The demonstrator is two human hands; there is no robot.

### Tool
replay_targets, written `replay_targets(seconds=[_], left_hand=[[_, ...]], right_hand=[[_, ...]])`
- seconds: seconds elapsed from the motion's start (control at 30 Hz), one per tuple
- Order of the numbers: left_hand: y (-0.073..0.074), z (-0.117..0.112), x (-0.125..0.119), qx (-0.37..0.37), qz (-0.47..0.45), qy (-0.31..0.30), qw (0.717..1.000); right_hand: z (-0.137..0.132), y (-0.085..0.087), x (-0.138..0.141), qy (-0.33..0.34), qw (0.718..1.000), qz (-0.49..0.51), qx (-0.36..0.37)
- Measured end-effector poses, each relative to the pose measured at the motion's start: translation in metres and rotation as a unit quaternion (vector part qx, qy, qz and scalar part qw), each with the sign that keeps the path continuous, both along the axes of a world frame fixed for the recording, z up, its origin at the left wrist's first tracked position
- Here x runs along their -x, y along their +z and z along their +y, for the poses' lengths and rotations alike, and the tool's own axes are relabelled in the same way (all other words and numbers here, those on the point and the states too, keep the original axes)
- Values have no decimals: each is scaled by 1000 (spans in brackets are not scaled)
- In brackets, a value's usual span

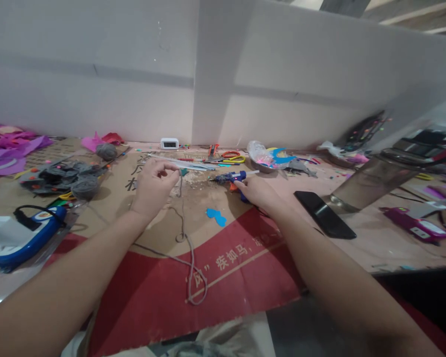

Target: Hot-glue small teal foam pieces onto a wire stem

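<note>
While printed cardboard [260, 277] is partly covering the counter [284, 186] before a pale partition [96, 106], the left hand [153, 182] is pinching grey yarn [191, 249], trailing below; the right hand [259, 191] is gripping a blue glue gun [228, 177].

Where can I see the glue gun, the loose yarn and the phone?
Glue gun [234, 176]: head view, on its blue body.
Loose yarn [192, 264]: head view, on the strand just above its lowest loop.
Phone [324, 214]: head view, on the middle of its dark face.
</note>
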State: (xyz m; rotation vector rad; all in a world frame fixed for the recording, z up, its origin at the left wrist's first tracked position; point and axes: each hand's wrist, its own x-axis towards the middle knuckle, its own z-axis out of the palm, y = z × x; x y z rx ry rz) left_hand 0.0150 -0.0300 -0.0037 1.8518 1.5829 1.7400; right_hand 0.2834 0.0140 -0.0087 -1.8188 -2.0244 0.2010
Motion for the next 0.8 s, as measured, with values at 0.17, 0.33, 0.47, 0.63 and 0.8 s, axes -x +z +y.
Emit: replay_targets(seconds=[0.17,0.33,0.47,0.63,0.8], left_hand=[[8,-9,-3,-95,147,-1,985],[9,-12,-1,-150,235,-28,960],[12,-13,3,-140,256,-31,956],[12,-12,0,-51,123,0,991],[9,-9,-7,69,-102,-101,987]], right_hand=[[-21,14,19,35,985,104,-130],[-46,17,86,198,859,471,15],[-49,16,122,226,761,600,101],[-45,12,126,230,816,531,13],[-41,6,117,253,868,414,-103]])
